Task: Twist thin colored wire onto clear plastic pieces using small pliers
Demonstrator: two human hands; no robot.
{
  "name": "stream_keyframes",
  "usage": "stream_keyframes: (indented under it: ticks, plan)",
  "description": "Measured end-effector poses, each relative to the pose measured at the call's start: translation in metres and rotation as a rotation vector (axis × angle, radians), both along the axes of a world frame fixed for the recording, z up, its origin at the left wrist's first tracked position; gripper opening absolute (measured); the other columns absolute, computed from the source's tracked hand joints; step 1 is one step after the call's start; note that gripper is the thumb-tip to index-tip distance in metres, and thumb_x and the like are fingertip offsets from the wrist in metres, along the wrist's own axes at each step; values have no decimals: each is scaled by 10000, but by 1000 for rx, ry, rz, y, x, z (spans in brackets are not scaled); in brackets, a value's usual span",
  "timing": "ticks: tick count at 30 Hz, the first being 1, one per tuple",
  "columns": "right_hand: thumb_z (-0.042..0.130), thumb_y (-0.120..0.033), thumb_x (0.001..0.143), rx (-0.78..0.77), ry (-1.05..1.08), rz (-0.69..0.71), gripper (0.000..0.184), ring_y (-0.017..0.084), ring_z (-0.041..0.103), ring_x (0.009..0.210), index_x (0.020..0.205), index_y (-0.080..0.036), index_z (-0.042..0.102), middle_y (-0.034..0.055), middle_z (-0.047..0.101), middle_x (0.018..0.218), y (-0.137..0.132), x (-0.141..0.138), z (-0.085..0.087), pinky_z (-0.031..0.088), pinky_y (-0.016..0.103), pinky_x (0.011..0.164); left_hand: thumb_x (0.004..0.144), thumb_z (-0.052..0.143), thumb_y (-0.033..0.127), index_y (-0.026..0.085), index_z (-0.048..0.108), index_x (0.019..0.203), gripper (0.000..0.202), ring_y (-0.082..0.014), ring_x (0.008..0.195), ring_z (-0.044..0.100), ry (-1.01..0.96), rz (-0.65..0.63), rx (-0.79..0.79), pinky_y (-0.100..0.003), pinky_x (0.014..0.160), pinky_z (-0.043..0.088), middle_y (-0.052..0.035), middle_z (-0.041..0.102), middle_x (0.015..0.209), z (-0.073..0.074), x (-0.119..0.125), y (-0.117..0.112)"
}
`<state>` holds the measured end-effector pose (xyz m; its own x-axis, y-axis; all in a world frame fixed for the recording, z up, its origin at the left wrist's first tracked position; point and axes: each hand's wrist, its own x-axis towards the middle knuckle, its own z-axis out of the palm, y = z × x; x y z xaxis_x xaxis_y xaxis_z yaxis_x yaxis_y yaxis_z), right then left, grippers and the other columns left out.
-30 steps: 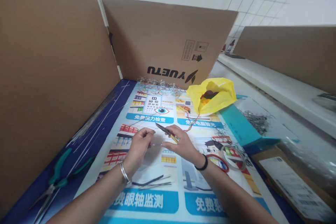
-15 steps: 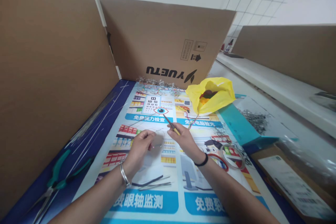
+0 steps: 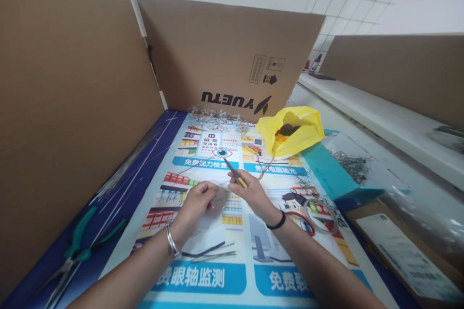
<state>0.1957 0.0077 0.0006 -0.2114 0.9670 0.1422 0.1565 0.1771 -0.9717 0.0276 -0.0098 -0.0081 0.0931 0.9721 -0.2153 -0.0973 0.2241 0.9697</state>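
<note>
A thin wire is pinched by the left hand; a yellow-handled pointed tool is gripped by the right hand, mid-tabletop. Teal-handled pliers are laid at the near left corner, a yellow bag toward the far right corner.

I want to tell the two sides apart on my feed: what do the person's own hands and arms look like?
Both hands are bare, with no gloves or sleeves in view. The left hand has a shiny, silver-coloured bangle at the wrist; the right hand has a plain-looking black band at its wrist.
</note>
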Motion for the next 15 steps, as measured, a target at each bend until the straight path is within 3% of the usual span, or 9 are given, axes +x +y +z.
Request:
stream_keyframes:
  ticks: [4,8,12,15]
  plan:
    - [648,-379,722,4,-17,-67,310,150,512,756,963,-192,594,-6,527,778,3,2,-4,422,276,701,691,606,280,163,539,638,145,-80,470,385,-5,-70,-17,-200,470,329,51,456,522,3,2,-2]
    - [602,-405,759,-28,-11,-128,280,154,516,778,941,-192,602,15,560,836,3,4,-2,418,277,693,708,605,299,163,537,649,163,-81,473,394,-2,-3,1,-199,476,322,49,461,519,0,0,1]
    - [626,-395,735,-163,118,-26,298,105,456,599,943,-184,593,-17,516,711,-5,0,3,373,234,534,745,582,344,165,546,684,192,-80,479,402,24,61,44,-199,486,320,46,474,525,-5,-3,4]
    - [657,-328,691,-236,226,38,291,85,431,546,931,-184,581,-36,503,676,-10,-6,5,353,220,494,739,586,337,163,564,708,179,-83,482,416,21,20,34,-199,483,327,44,480,528,-5,-3,4]
